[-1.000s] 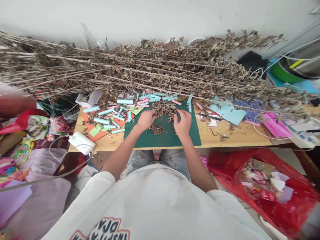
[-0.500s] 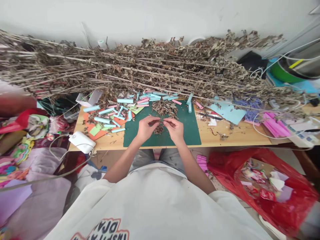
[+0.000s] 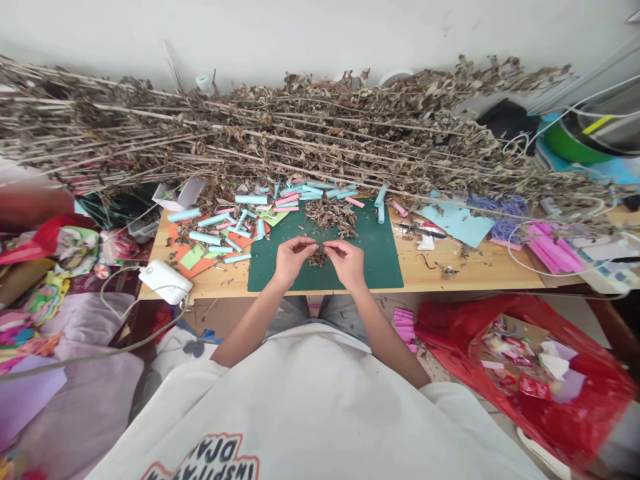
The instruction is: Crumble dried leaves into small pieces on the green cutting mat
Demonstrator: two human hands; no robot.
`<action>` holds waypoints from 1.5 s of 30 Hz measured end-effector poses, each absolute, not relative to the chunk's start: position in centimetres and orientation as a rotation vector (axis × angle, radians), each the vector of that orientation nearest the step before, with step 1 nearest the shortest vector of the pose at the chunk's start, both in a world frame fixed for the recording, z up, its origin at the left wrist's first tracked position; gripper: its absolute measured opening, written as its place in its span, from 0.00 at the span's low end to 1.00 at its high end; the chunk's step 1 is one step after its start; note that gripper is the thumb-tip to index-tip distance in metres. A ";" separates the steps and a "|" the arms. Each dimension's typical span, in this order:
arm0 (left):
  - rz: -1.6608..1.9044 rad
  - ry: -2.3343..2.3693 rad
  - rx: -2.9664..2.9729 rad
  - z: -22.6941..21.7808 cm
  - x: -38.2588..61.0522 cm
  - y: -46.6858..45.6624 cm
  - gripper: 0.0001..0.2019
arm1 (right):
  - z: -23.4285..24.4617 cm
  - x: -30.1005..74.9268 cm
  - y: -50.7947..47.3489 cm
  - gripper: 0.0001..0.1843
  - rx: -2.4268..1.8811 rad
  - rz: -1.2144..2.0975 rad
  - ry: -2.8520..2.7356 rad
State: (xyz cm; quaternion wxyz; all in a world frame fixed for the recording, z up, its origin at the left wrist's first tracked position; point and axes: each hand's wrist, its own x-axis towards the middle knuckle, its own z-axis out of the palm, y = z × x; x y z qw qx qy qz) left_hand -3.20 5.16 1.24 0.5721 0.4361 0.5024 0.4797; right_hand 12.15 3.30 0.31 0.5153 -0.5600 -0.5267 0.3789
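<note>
My left hand (image 3: 290, 260) and my right hand (image 3: 347, 262) meet over the green cutting mat (image 3: 380, 267), fingertips pinched together on a bit of dried leaf. Just below the fingertips lies a small heap of crumbled dried leaves (image 3: 317, 257). A bigger pile of dried leaves (image 3: 331, 215) sits farther back on the mat. Behind it, several rolled paper tubes in light blue and pink (image 3: 280, 200) are scattered. A long bundle of dried stalks with leaves (image 3: 280, 140) stretches across the whole back of the table.
Orange and green paper scraps (image 3: 193, 257) lie left of the mat, a white device with a cable (image 3: 164, 281) at the table's left corner. A light blue sheet (image 3: 457, 223) and pink strips (image 3: 547, 248) lie right. A red plastic bag of scraps (image 3: 530, 373) sits on the floor.
Both hands have pulled back from the big leaf pile toward me and come together, pinching a piece of dried leaf over the small heap.
</note>
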 end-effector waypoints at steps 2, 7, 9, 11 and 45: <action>1.127 1.180 1.005 1.1 -3.2 5.1 0.14 | 0.2 12.0 3.3 0.08 -1.349 0.855 -1.297; 1.153 1.229 1.045 1.0 -3.0 4.9 0.13 | 0.0 11.8 3.5 0.08 -1.424 0.759 -1.213; 1.156 1.238 1.053 1.1 -3.0 4.9 0.13 | 0.1 12.0 3.6 0.10 -1.443 0.735 -1.220; 1.151 1.245 1.069 1.2 -3.1 5.0 0.13 | 0.4 12.2 3.6 0.11 -1.439 0.724 -1.297; 1.083 1.122 0.918 1.0 -2.0 5.3 0.17 | 1.2 12.9 2.9 0.11 -1.329 0.665 -1.561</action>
